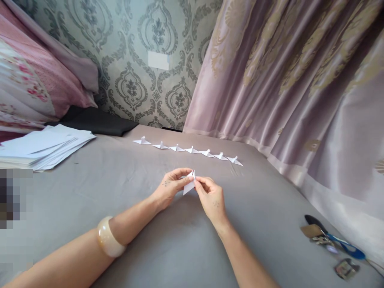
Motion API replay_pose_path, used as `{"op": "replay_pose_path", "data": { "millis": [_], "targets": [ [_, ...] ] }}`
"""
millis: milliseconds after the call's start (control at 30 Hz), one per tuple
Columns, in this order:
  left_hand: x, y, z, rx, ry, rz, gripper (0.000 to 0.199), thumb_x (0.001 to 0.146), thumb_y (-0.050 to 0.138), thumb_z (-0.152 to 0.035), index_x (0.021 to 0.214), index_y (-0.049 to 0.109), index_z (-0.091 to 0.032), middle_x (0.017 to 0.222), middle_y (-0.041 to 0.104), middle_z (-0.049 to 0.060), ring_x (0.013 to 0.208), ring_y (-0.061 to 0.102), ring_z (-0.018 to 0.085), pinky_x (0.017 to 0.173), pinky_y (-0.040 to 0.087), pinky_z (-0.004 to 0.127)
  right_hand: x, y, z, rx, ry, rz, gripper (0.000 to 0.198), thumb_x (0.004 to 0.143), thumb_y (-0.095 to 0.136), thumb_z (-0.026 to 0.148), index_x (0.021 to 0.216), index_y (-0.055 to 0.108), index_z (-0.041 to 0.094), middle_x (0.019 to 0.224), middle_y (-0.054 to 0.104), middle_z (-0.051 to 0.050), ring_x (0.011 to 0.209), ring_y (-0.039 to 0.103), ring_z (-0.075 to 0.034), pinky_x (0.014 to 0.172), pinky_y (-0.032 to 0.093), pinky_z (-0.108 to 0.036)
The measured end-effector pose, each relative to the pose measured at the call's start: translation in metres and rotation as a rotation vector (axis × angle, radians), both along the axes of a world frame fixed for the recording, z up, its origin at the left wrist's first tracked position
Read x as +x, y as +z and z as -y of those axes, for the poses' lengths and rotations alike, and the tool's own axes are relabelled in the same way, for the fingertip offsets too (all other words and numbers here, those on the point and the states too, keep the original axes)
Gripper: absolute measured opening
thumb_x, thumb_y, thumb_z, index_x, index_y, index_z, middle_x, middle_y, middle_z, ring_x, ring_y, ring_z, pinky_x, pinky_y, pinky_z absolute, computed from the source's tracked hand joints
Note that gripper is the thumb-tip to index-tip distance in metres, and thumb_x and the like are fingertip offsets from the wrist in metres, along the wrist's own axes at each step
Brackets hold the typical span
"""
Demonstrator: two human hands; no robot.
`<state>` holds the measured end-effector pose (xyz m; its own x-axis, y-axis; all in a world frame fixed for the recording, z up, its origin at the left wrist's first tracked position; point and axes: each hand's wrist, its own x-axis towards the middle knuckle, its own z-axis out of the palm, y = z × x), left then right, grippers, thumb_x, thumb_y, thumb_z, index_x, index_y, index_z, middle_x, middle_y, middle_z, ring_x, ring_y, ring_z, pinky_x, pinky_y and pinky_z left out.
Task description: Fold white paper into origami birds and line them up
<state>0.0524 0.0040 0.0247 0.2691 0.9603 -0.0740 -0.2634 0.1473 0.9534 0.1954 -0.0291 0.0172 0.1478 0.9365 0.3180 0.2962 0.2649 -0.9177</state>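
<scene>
Near the middle of the head view, a small piece of folded white paper (189, 188) is held up off the grey cloth, its lower corner pointing down. My left hand (171, 185) pinches it from the left, thumb in front. From the right, my right hand (212, 198) grips its edge between thumb and fingers. The fingertips of both hands meet at the paper's upper part, partly hiding the folds. Beyond my hands, several similar folded white paper pieces (192, 150) stand in a slanting row, each with a small upright part.
A stack of white paper (45, 146) lies at the left, with a dark folded cloth (99, 120) behind it. Keys (322, 241), a blue strap (346, 245) and a small object (346, 269) lie at the lower right. Curtains (270, 80) border the grey surface (144, 248).
</scene>
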Motion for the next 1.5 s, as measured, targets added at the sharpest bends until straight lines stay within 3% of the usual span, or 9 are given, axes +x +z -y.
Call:
{"op": "replay_pose_path", "data": {
  "millis": [233,367,600,733,900,1033,1233,1500],
  "targets": [
    [0.000,0.000,0.002,0.091,-0.021,-0.069,0.029,0.070,0.075,-0.039,0.086,0.069,-0.016,0.087,0.072,0.006,0.078,0.065,0.017,0.069,0.050,0.027,0.001,0.006,0.001,-0.042,-0.062,0.048,0.022,0.080,0.061,0.037,0.090,0.067,0.018,0.090,0.069,-0.007,0.073,0.064,-0.017,0.070,0.052,-0.030],
    [0.002,-0.004,0.003,0.231,0.072,-0.155,0.027,0.073,0.072,-0.039,0.086,0.068,-0.016,0.081,0.072,0.004,0.075,0.064,0.017,0.067,0.050,0.025,0.002,0.018,0.008,0.011,-0.143,0.097,0.020,0.080,0.061,0.035,0.091,0.064,0.018,0.084,0.067,-0.006,0.070,0.061,-0.015,0.067,0.050,-0.027],
    [0.001,-0.007,0.008,0.725,0.159,-0.434,0.013,0.087,0.059,-0.027,0.091,0.068,-0.019,0.089,0.070,0.003,0.081,0.065,0.015,0.075,0.051,0.024,0.002,0.030,0.015,0.018,-0.039,0.098,0.017,0.083,0.053,0.029,0.085,0.066,0.018,0.086,0.066,-0.005,0.076,0.062,-0.016,0.067,0.049,-0.025],
    [-0.003,-0.013,0.006,1.017,0.225,-0.572,0.016,0.092,0.053,-0.021,0.099,0.066,-0.021,0.099,0.069,0.005,0.089,0.065,0.014,0.082,0.051,0.024,0.003,0.027,0.012,-0.088,-0.027,0.015,0.018,0.080,0.056,0.031,0.081,0.068,0.018,0.083,0.069,-0.005,0.074,0.063,-0.017,0.067,0.049,-0.027],
    [-0.008,-0.024,0.002,1.238,0.313,-0.668,0.022,0.091,0.053,-0.016,0.110,0.063,-0.022,0.109,0.066,0.008,0.096,0.064,0.016,0.085,0.052,0.027,0.004,0.027,0.011,-0.212,0.003,-0.096,0.025,0.079,0.057,0.037,0.083,0.071,0.017,0.079,0.070,-0.006,0.070,0.062,-0.018,0.064,0.049,-0.028],
    [-0.010,-0.028,-0.001,1.299,0.305,-0.751,0.028,0.091,0.052,-0.016,0.117,0.060,-0.024,0.113,0.065,0.009,0.101,0.063,0.018,0.088,0.052,0.031,0.005,0.028,0.011,-0.227,0.000,-0.086,0.026,0.077,0.062,0.040,0.082,0.072,0.017,0.076,0.069,-0.005,0.071,0.061,-0.018,0.066,0.048,-0.029],
    [-0.010,-0.019,0.001,1.370,0.265,-0.818,0.025,0.093,0.047,-0.015,0.113,0.061,-0.021,0.105,0.067,0.009,0.090,0.064,0.017,0.081,0.053,0.029,0.007,0.026,0.008,-0.215,-0.073,-0.050,0.025,0.073,0.065,0.042,0.076,0.073,0.018,0.066,0.065,-0.002,0.064,0.057,-0.016,0.062,0.045,-0.027],
    [-0.010,-0.013,0.002,1.265,0.157,-0.813,0.024,0.096,0.043,-0.022,0.105,0.065,-0.020,0.099,0.068,0.008,0.085,0.064,0.016,0.078,0.053,0.029,0.014,0.031,0.007,-0.327,0.004,-0.041,0.029,0.071,0.067,0.046,0.075,0.073,0.018,0.057,0.059,0.000,0.057,0.051,-0.014,0.058,0.043,-0.027]
  ]
}}
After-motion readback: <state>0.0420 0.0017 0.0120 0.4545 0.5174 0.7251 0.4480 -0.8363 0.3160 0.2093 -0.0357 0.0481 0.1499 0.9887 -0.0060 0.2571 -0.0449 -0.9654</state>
